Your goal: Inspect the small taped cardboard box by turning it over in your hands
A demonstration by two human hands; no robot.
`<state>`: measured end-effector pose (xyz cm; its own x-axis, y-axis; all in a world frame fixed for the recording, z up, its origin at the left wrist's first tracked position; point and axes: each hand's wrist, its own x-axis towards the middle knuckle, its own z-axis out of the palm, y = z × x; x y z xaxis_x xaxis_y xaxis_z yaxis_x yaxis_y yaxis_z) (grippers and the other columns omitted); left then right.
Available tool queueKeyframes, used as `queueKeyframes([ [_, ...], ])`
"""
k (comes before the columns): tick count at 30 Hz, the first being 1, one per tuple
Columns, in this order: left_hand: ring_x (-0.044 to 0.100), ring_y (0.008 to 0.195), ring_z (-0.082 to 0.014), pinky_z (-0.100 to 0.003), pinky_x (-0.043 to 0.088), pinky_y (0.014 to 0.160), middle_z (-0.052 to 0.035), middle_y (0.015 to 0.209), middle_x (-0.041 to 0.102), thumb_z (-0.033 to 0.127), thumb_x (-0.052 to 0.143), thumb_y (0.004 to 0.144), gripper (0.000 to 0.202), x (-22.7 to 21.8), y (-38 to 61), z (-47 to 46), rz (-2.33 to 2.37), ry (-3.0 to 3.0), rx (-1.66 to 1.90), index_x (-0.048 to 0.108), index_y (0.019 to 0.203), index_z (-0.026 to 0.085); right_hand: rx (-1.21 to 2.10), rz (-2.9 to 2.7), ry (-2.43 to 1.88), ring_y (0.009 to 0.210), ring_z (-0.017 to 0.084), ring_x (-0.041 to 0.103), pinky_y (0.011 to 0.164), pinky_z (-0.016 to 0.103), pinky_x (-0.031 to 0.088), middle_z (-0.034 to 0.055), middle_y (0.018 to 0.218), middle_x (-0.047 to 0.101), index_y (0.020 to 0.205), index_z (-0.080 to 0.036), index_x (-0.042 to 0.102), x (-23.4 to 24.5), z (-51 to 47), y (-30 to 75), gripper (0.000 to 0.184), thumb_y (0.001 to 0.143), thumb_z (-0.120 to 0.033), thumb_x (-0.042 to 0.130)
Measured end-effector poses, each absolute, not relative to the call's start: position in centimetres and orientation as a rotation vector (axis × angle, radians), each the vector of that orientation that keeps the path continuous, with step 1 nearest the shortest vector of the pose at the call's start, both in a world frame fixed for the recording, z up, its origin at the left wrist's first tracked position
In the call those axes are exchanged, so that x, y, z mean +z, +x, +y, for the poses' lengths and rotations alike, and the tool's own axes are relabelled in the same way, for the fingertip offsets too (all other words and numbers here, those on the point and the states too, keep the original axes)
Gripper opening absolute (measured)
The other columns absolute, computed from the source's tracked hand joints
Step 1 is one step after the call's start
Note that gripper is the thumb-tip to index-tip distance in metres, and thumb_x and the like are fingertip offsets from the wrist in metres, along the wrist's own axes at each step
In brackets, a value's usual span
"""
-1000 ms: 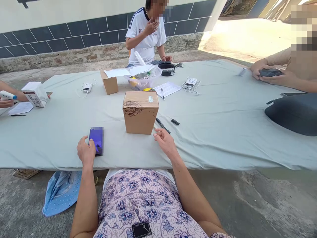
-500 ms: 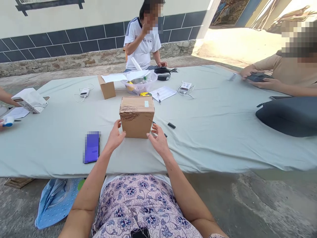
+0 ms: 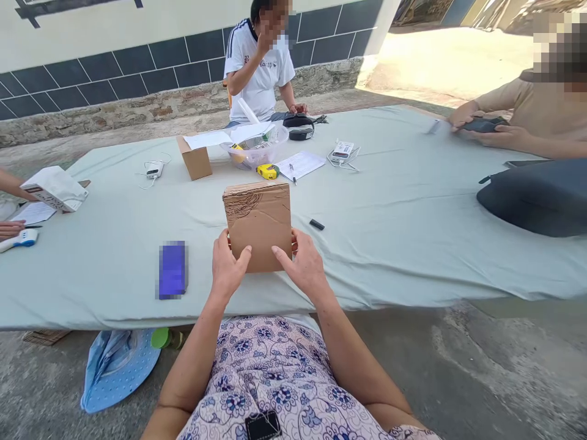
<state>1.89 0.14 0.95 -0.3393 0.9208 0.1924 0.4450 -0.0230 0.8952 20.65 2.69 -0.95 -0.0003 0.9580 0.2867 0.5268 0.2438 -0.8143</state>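
A brown cardboard box [image 3: 259, 229] is between my hands, with dark scribbled lines over its upper left corner. My left hand [image 3: 228, 260] grips its left side, thumb on the near face and fingers behind. On the right side my right hand [image 3: 303, 260] holds it the same way. The box is tilted, its broad face toward me; whether its bottom touches the cloth I cannot tell. A black pen cap [image 3: 317, 225] lies to the right of the box. To the left of my left hand is a phone [image 3: 172, 270] with a purple screen.
A yellow tape measure [image 3: 267, 171], a written sheet [image 3: 305, 164], a plastic basin [image 3: 275, 144] and a smaller cardboard box [image 3: 196, 162] are beyond the box. A black bag [image 3: 534, 198] lies at right. Other people sit across and at right; another person's hands show at left.
The box has been tipped so its top is turned away and its near face shows more. My hands have closed in further around its sides, thumbs now on the face.
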Motion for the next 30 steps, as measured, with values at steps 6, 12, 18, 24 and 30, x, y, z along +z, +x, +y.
queueKeyframes([
  [6,0.06,0.115,-0.0315,-0.049,0.05,0.101,-0.0146,0.124,0.063,0.031,0.072,0.083,0.058,0.0,2.6,-1.5,1.863,1.531,1.371,0.054,0.137,0.022,0.459,-1.776,-1.465,0.114,0.039,0.065,0.094,0.053,0.055,0.021,0.123,0.069,0.129,-0.018,0.056,-1.3,2.2,21.0,0.054,0.091,-0.057,0.064],
  [12,0.059,0.116,-0.0314,-0.049,0.049,0.102,-0.0147,0.124,0.063,0.031,0.071,0.084,0.059,0.1,2.3,-1.6,1.874,1.538,1.335,0.053,0.139,0.021,0.417,-1.853,-1.568,0.111,0.04,0.067,0.087,0.048,0.055,0.0204,0.118,0.069,0.116,-0.019,0.056,-0.4,2.0,20.6,0.046,0.093,-0.059,0.064],
  [18,0.06,0.113,-0.0305,-0.047,0.049,0.101,-0.0134,0.122,0.063,0.031,0.073,0.083,0.057,-0.4,2.3,-1.6,1.856,1.56,1.383,0.054,0.136,0.023,0.365,-1.886,-1.623,0.11,0.039,0.067,0.086,0.046,0.055,0.0208,0.117,0.068,0.115,-0.019,0.055,0.0,2.0,20.4,0.045,0.095,-0.059,0.064],
  [24,0.059,0.121,-0.0309,-0.048,0.051,0.104,-0.0167,0.129,0.061,0.033,0.068,0.086,0.06,-0.4,2.3,-1.9,1.878,1.59,1.314,0.05,0.141,0.018,0.33,-1.907,-1.622,0.113,0.039,0.068,0.087,0.046,0.056,0.0215,0.121,0.069,0.12,-0.017,0.055,0.0,1.8,20.3,0.051,0.097,-0.062,0.057],
  [30,0.06,0.124,-0.0305,-0.046,0.055,0.097,-0.0171,0.132,0.061,0.031,0.067,0.085,0.063,-0.5,2.2,-2.2,1.86,1.571,1.301,0.049,0.144,0.018,0.452,-1.825,-1.712,0.11,0.038,0.069,0.084,0.045,0.055,0.0191,0.12,0.07,0.123,-0.018,0.054,0.4,1.8,20.5,0.058,0.091,-0.065,0.062],
])
